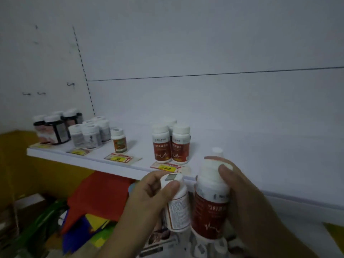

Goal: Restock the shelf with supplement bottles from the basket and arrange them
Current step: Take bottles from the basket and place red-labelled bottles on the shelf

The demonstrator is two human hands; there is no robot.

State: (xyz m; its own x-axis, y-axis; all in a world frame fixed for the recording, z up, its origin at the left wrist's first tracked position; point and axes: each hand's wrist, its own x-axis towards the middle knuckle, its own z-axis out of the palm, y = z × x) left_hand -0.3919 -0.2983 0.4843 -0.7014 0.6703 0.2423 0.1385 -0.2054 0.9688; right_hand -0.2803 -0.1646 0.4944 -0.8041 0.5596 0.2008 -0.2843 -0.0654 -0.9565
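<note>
1. Supplement bottles filled both hands below the white shelf's (115, 165) front edge: the left hand (147, 200) gripped a small white bottle (176, 207), the right hand (247, 207) a taller red-labelled bottle (210, 207).
2. Matching red-labelled bottles (170, 144) stood upright on the shelf behind a yellow price tag (166, 167).
3. Farther left stood an orange-labelled bottle (119, 140), grey bottles (89, 135) and dark jars (54, 129).

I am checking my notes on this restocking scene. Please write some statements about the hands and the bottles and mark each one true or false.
1. The right hand holds a red-labelled bottle. True.
2. The left hand is empty. False: it holds a smaller white bottle.
3. Red-labelled bottles already stand on the shelf. True.
4. The orange-labelled bottle lies on its side. False: it stands upright.
</note>
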